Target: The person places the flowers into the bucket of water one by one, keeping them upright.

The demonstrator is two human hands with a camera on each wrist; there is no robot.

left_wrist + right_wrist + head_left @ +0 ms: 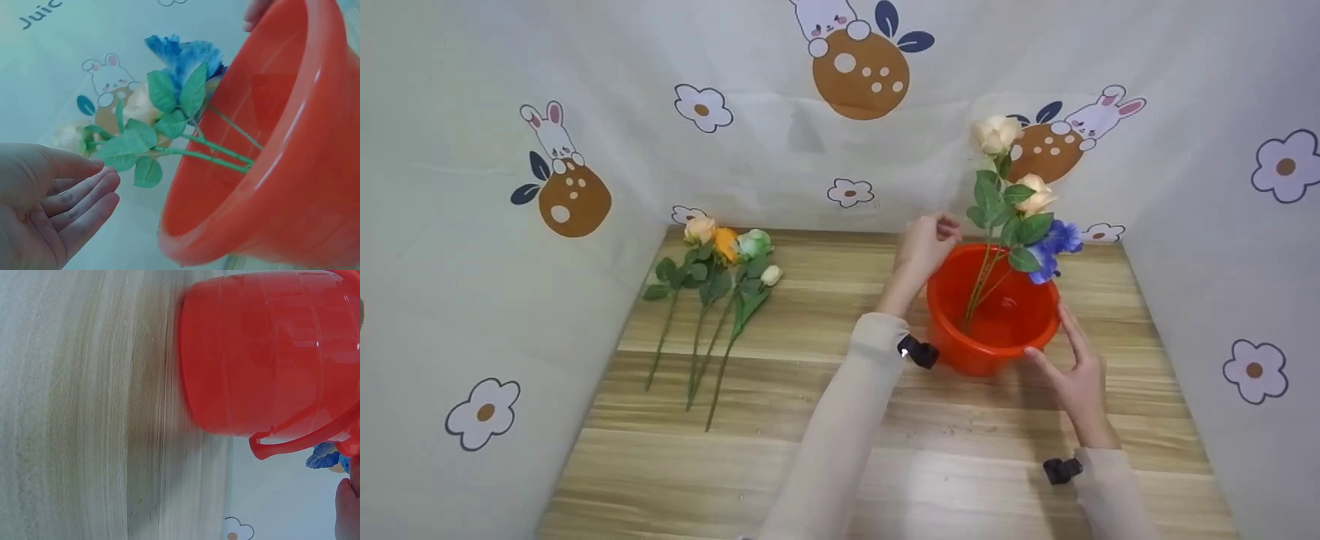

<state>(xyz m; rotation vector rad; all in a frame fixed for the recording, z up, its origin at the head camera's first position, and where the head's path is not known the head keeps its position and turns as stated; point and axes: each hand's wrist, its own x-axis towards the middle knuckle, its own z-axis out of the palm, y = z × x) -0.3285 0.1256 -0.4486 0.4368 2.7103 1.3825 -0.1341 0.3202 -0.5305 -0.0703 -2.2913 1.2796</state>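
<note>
A red plastic bucket point(971, 352) stands on the wooden floor. Artificial flowers lean inside it: two cream roses point(997, 135) and a blue flower point(1054, 247), their green stems point(979, 289) reaching to the inside. Beside the bucket's left rim, my left hand point(926, 244) holds nothing, its fingers loosely bent; the left wrist view shows the palm point(25, 208) apart from the leaves. My right hand point(1084, 379) touches the bucket's right rim with spread thumb and fingers. In the right wrist view only a bit of that hand point(349, 506) shows, near the bucket's handle point(309, 439).
On the left of the floor lie several more artificial flowers: a peach rose point(700, 229), an orange flower point(726, 244), a green one point(754, 244) and a small cream bud point(771, 275). A printed cloth point(765, 165) with rabbits and flowers hangs around the floor's back and sides.
</note>
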